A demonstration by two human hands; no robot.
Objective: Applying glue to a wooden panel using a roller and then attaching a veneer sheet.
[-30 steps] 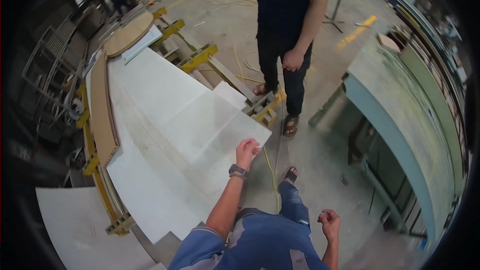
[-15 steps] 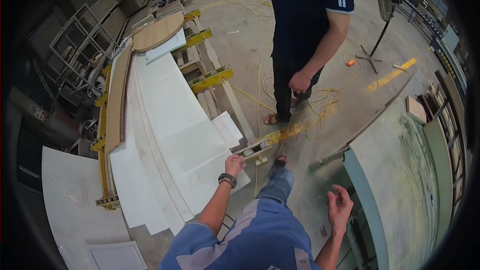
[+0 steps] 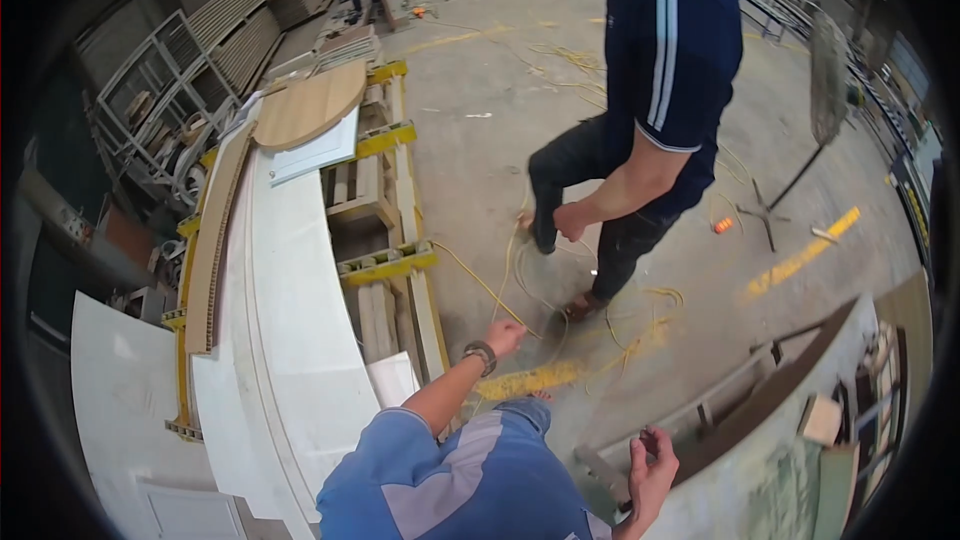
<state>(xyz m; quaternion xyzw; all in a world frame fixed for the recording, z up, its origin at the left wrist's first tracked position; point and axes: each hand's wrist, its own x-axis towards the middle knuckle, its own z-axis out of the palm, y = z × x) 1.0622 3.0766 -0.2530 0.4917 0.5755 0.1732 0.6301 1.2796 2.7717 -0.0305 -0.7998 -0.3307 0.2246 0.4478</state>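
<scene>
My left hand (image 3: 506, 337), with a dark wristband (image 3: 482, 356) on its wrist, is stretched forward over the floor with its fingers curled in; no held thing shows. It is nearest to a yellow cable (image 3: 497, 302) lying beyond it. My right hand (image 3: 652, 470) hangs lower right, fingers loosely bent and thumb apart, with nothing between them. Beside it stands a bench with a pale, green-stained top (image 3: 760, 475). To my left, long white sheets (image 3: 310, 305) lie on a roller frame with yellow crossbars (image 3: 390, 265).
Ahead on the right, another person (image 3: 668, 70) in a dark shirt is mid-step among looped cables. A curved brown board (image 3: 215, 240) and a round-ended wood panel (image 3: 312, 108) lie on the white sheets. A stand fan (image 3: 828, 80) rises at the far right.
My view has moved forward past the white sheets. My left hand is now over the floor, away from the sheets' edge. The other person has turned and stepped to the side.
</scene>
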